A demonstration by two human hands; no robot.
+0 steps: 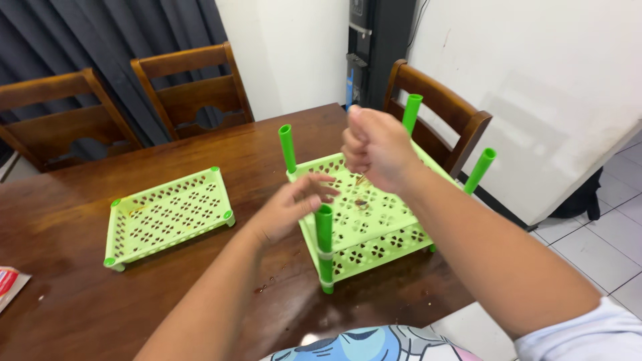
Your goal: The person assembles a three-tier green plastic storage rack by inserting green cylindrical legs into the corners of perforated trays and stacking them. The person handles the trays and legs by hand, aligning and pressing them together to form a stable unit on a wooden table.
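Note:
A light green perforated plastic rack (374,227) stands on the wooden table (60,214) with darker green tube posts at its corners: a near post (324,234), a far left post (287,148), a far right post (411,112) and a right post (480,170). My left hand (291,207) hovers with fingers spread just left of the near post, over the rack's top shelf. Above the rack's middle, my right hand (376,148) is raised in a closed fist; nothing is visible in it.
A second light green perforated shelf (167,214) lies flat on the table to the left. Three wooden chairs (194,87) stand at the far side and right end. A red and white packet (8,284) lies at the left edge. Tiled floor lies to the right.

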